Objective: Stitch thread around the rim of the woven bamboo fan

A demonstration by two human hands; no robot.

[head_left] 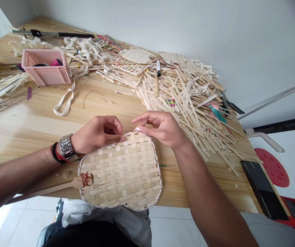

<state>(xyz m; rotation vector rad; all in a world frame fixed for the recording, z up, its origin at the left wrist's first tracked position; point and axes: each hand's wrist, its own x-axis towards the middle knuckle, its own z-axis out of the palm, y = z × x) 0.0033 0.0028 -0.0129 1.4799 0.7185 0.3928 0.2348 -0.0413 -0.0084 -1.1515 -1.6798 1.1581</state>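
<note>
The left wrist [74, 142] wears a silver link band [67, 147] and red-black cords [54, 154].

Bare left hand [99, 133]: fingers curled, thumb straight below, pointing right. Bare right hand [160, 127]: index and thumb reach left, tips near each other. Bare left forearm [21, 168], bare right forearm [206, 185] converge; hands close, not touching.

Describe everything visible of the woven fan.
The pale, rounded fan of flat bamboo-like strips has a checkered weave and a whitish, twisted-looking rim. A flat, light wooden handle joins its left side, crossed by tangled reddish-brown thread, and points lower left. Its face is turned up toward the camera, its lower part showing past the near edge of the light wood-grain table. The left hand's thumb is at the upper rim; whether the right hand touches it is unclear.
</note>
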